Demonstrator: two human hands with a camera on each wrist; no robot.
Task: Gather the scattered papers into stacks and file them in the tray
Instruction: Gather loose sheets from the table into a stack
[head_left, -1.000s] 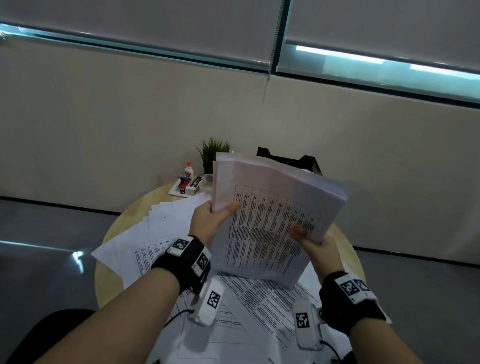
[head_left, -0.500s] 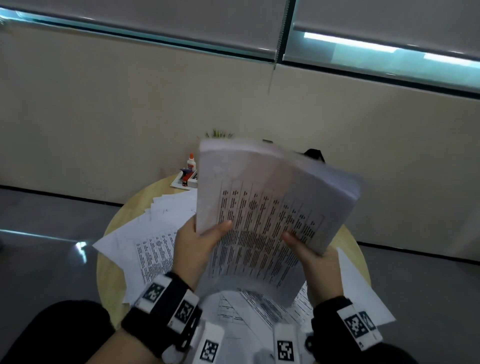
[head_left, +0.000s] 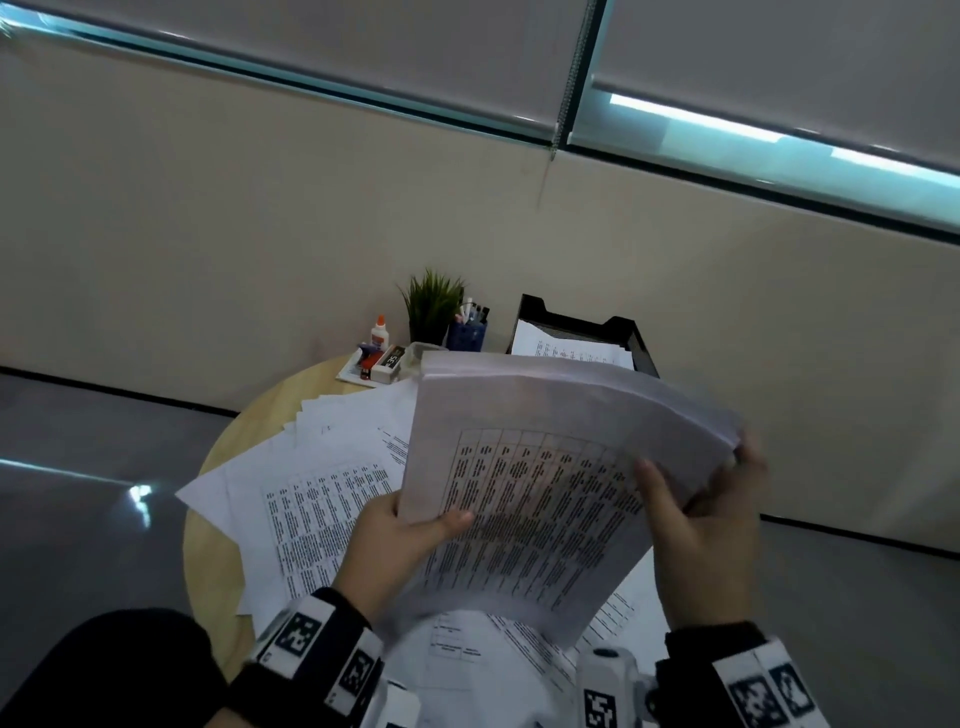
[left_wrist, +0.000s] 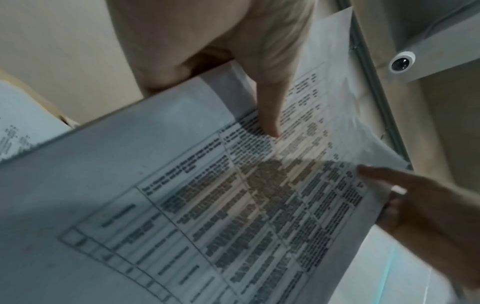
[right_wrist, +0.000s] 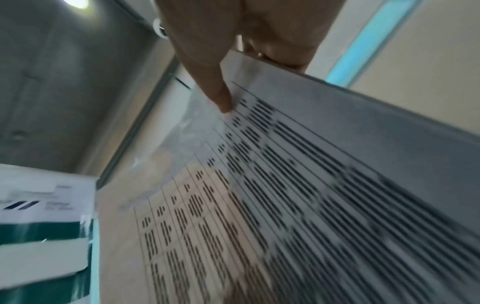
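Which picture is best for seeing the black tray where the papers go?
The head view. It shows the black tray at the back of the round table, with papers already inside. The left wrist and right wrist views show only the held stack and thumbs, no tray.

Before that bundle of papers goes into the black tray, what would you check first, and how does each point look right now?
1. Left hand grips the paper stack: ok.
2. Right hand grips its far edge: ok.
3. Stack edges squared: not ok, sheets fan out.
4. Tray has room: cannot tell, it already holds paper.
5. Path to the tray clear: ok, nothing shows between.
6. All papers gathered: not ok, loose sheets lie on the table.
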